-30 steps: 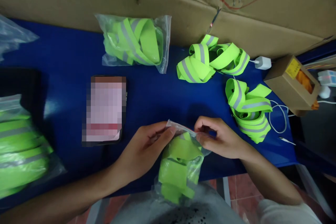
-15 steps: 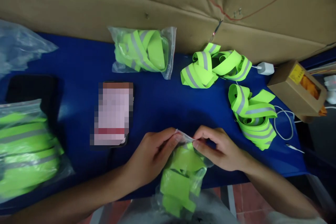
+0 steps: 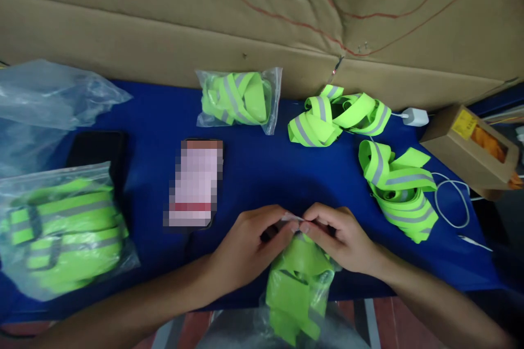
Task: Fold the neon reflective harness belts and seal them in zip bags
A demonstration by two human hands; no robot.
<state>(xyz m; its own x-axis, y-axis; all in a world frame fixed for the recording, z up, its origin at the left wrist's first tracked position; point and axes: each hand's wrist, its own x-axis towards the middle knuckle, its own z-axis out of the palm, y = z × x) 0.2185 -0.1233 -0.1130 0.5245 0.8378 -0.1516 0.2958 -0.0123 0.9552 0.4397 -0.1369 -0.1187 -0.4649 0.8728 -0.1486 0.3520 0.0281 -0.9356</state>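
A clear zip bag (image 3: 298,289) with a lime-green reflective strap inside hangs from both hands at the table's front edge. My left hand (image 3: 249,242) pinches the bag's top strip between thumb and forefinger. Close beside it, my right hand (image 3: 346,237) pinches the same strip, thumbs almost touching. Two loose bundles of green strap with grey stripes lie beyond my right hand: one strap bundle (image 3: 321,114) at the back and another strap bundle (image 3: 403,196) to the right. A filled zip bag (image 3: 235,98) rests at the back, and a larger filled bag (image 3: 77,234) lies left.
A phone (image 3: 196,180) with a blurred-out screen lies on the blue tabletop (image 3: 254,169), left of centre. Behind the left bag are a black object (image 3: 96,147) and clear plastic bags (image 3: 49,92). A cardboard box (image 3: 462,147), a white charger (image 3: 415,116) and a cable (image 3: 450,223) sit right.
My hands have come closer together along the bag's top strip. The camera has shifted, so more of the left bag shows. Both hands still grip the bag.
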